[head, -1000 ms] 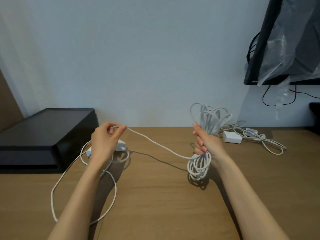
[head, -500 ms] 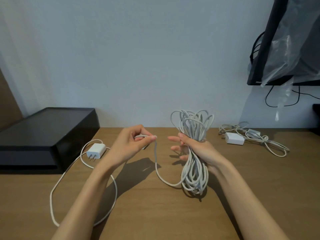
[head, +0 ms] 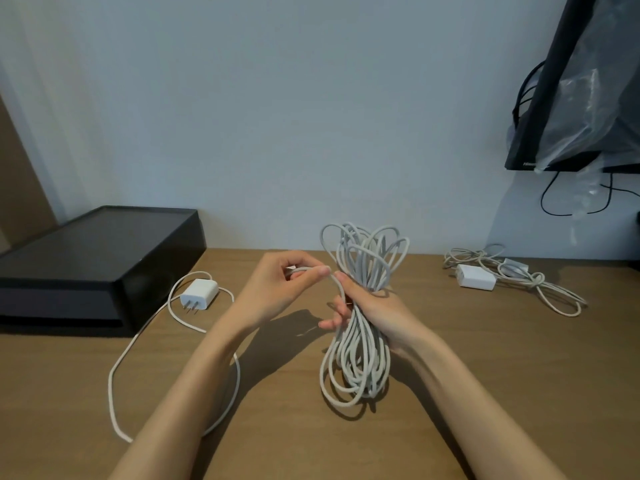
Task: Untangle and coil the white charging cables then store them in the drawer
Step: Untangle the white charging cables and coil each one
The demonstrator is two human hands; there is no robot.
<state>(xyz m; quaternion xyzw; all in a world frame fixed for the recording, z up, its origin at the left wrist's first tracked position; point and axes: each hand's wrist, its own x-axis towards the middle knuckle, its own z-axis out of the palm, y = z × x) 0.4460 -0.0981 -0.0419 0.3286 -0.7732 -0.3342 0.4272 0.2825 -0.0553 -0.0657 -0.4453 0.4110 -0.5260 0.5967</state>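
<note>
A coiled white cable bundle (head: 360,348) is held upright at the frame's centre, over the tabletop (head: 485,375), in the right hand (head: 377,310), whose grip is closed round its middle. Its free strand (head: 337,285) is pinched in the grip of the left hand (head: 277,289), just left of the upper loops. A second tangled cable (head: 540,285) is seen lying at right.

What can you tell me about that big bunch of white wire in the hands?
The coiled white cable is one long, thin, off-white cord gathered into many long loops. It stands roughly upright. The right hand grips it round the middle, so the top loops fan out above the hand and the bottom loops hang down to the wooden desk; whether they touch it is unclear. One loose strand curves from the bundle to the left hand, which pinches it.
</note>
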